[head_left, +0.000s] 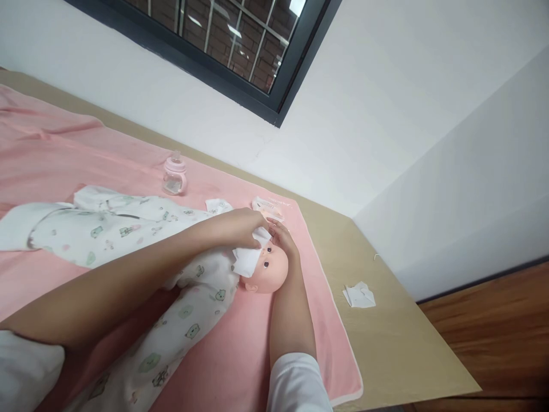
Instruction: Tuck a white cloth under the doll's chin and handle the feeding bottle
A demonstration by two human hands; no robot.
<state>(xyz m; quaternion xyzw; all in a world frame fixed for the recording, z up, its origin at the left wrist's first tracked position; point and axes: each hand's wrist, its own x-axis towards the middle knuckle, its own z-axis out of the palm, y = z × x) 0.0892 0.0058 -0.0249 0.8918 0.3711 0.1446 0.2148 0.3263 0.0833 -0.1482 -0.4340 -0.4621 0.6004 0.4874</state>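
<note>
A baby doll [274,273] in a white outfit printed with green animals [193,297] lies on its back, its head toward the right. My left hand [244,223] reaches across its body and pinches a white tissue [249,261], which covers the doll's mouth and chin. Around the far side of the head curls my right hand [283,236], its fingers against the head near the left fingertips. The doll's eyes and forehead show; its lower face is hidden by the tissue and my left hand.
Beneath the doll spreads a pink blanket [240,355] on a tan table [386,343]. A pink baby bottle [174,174] stands near the wall. Beyond my hands lies a clear packet [268,207]. A crumpled tissue [359,295] rests at the right, near the table edge.
</note>
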